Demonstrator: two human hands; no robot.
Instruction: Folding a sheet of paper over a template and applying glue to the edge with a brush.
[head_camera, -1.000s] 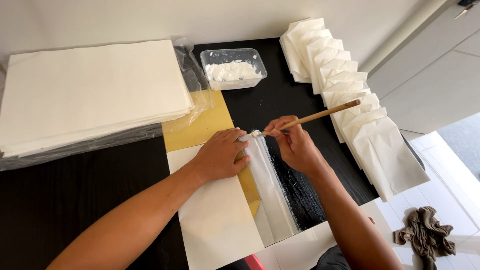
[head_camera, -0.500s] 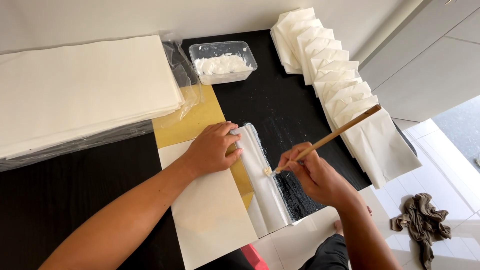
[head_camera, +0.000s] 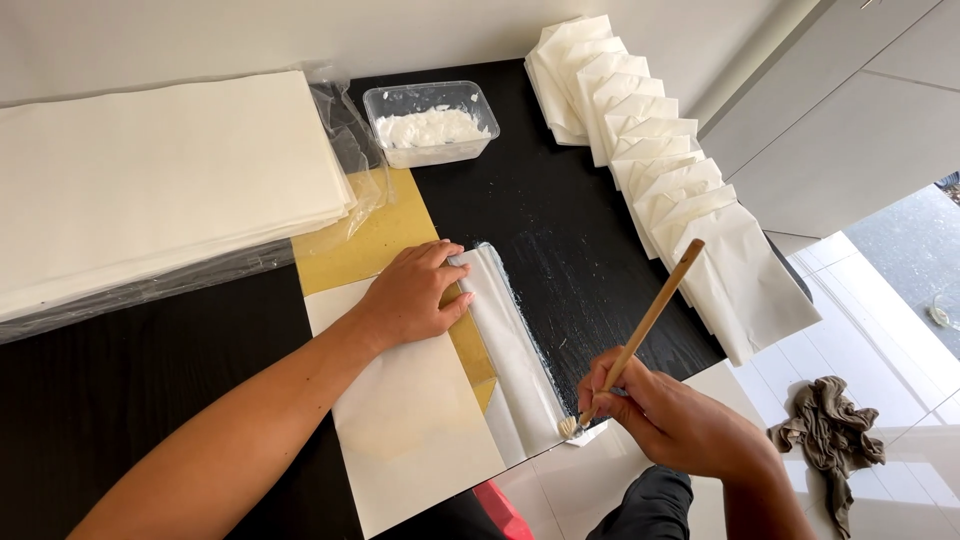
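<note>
Right hand (head_camera: 680, 420) gripping brush (head_camera: 640, 335), bristles on paper strip (head_camera: 515, 350) under flat left hand (head_camera: 415, 295).

Brightness: even daylight, well exposed.
Source: apparently from the right, where the floor (head_camera: 900, 260) is brightest.
Shadows: soft and short beneath the left hand (head_camera: 415, 295) and right hand (head_camera: 670, 420).
Glare: faint sheen on the black table (head_camera: 570, 230); white sheet stack (head_camera: 160, 180) near clipping.
Focus: sharp centre, no motion blur.
Distortion: wide-angle stretch at the edges.

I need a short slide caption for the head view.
Right hand brushes paste along folded paper held by left hand.
</note>
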